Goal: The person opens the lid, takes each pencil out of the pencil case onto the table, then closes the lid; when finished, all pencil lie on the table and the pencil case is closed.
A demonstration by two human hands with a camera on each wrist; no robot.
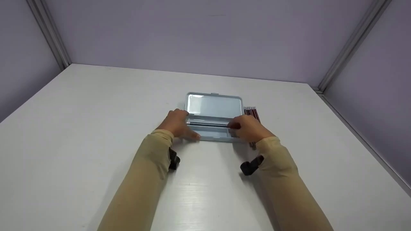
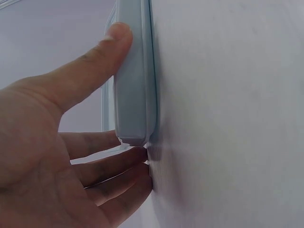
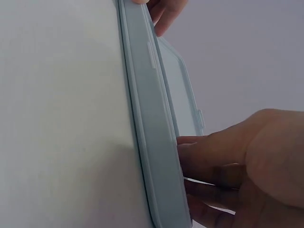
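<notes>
Tan sleeves are reaching in from the near edge, lying over the white table, the largest surface in sight. Pale blue pencil case is sitting mid-table, lid standing open toward the far wall, tray facing up. Left hand is steadying the case's left end: thumb lying straight along the front wall, remaining fingers loosely extended at the corner, touching it, gripping nothing. Right hand is hovering over the tray's right end, fingers curling around the tip of a dark pencil that is lying lengthwise in the tray; the wrist view is showing those fingers just inside the rim. Bundle of reddish pencils is resting on the table just right of the case, partly hidden behind the right hand.
</notes>
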